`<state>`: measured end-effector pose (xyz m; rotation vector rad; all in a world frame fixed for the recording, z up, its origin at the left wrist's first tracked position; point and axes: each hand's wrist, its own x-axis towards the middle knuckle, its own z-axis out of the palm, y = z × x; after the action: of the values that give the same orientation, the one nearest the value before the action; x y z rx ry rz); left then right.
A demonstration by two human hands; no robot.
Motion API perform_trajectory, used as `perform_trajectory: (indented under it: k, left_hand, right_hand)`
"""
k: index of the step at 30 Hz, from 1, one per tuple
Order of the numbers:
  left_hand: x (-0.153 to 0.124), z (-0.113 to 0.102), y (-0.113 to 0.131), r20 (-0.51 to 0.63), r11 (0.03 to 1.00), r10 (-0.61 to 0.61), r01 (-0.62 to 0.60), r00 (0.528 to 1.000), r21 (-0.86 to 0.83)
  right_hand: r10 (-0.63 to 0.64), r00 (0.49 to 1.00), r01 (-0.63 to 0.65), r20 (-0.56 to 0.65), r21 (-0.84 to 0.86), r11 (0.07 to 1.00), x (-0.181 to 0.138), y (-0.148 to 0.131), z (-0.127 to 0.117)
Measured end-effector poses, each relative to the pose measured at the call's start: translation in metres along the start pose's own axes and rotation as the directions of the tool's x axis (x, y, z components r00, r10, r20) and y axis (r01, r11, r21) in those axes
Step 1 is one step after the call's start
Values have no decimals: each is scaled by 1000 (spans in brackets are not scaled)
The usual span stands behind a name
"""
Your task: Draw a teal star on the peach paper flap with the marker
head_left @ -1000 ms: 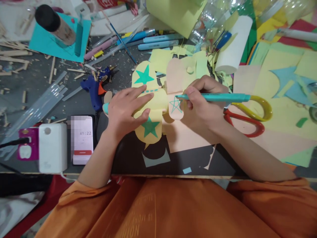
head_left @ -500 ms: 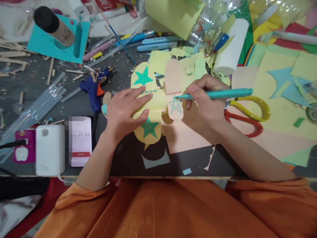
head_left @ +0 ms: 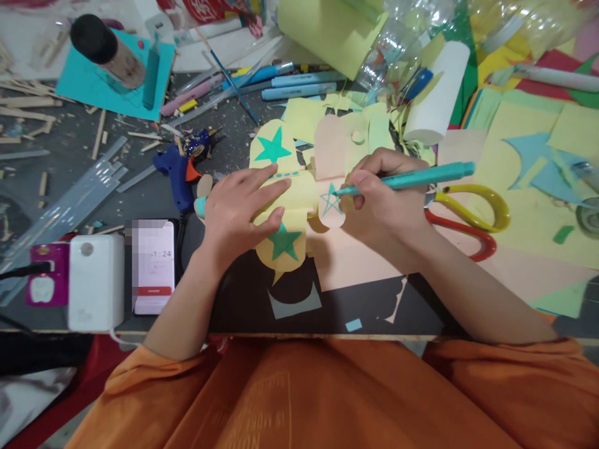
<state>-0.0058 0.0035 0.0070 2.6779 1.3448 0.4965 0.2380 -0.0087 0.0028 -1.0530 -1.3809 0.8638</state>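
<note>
My right hand [head_left: 386, 190] grips a teal marker [head_left: 430, 176], its tip touching a star outline [head_left: 331, 204] on a small pink paper tab with a rounded end [head_left: 331, 219]. The star's upper point is coloured in, while its lower part is bare pink. My left hand [head_left: 243, 209] lies with fingers spread over a yellow paper cutout [head_left: 299, 187]. Solid green stars show above the fingers [head_left: 274, 147] and below the thumb [head_left: 284, 242], with a row of teal dashes between. A teal marker cap or end [head_left: 200, 207] peeks out beside the left hand's outer edge.
Scissors with yellow and red handles [head_left: 500, 209] lie under my right wrist. A blue glue gun [head_left: 175, 171] sits left of my left hand. Nearer the edge are a phone [head_left: 159, 262] and a white power bank [head_left: 96, 284]. Paper scraps, pens and sticks surround the work.
The marker tip has shifted slightly down and right on the pink tab. Colour now fills the star's top point. My left hand keeps its place on the yellow paper.
</note>
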Motion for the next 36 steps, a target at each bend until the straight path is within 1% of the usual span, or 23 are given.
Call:
perform_trajectory:
  k: [4, 9, 11, 14, 17, 19, 21, 24, 28, 33, 36]
  left_hand:
    - [0, 0, 0, 9, 1000, -12, 12, 1000, -2]
    - [0, 1, 1, 25, 999, -21, 21, 999, 33]
    - [0, 0, 1, 45, 998, -26, 24, 999, 55]
    - [0, 0, 1, 58, 997, -24, 20, 998, 69]
    - [1, -1, 1, 45, 998, -22, 19, 999, 65]
    - [1, -1, 1, 40, 998, -27, 25, 999, 60]
    - [1, -1, 1, 41, 998, -29, 27, 999, 52]
    - [0, 0, 1, 48, 999, -28, 26, 998, 42]
    - [0, 0, 1, 37, 999, -25, 23, 999, 36]
    - [0, 0, 1, 13, 999, -10, 10, 1000, 38]
    - [0, 0, 1, 27, 998, -10, 8, 1000, 55]
  right_hand:
    - [-7, 999, 8, -40, 12, 1000, 0, 0, 1]
    - [8, 1000, -9, -25, -20, 1000, -1, -1, 2]
    - [-6, 1000, 5, -27, -26, 1000, -1, -1, 1]
    - [-33, 999, 32, -38, -4, 999, -2, 0, 1]
    - [-25, 998, 26, -57, 21, 999, -2, -2, 0]
    - [-23, 999, 24, -24, 19, 1000, -2, -6, 1]
    - [-52, 998, 52, 20, 6, 999, -2, -9, 3]
    - [-97, 995, 99, 32, -40, 994, -3, -12, 4]
    - [-59, 997, 64, 53, -109, 992, -4, -12, 3]
    - [-80, 995, 85, 55, -110, 990, -4, -10, 3]
    - [-51, 995, 61, 82, -125, 990, -4, -9, 2]
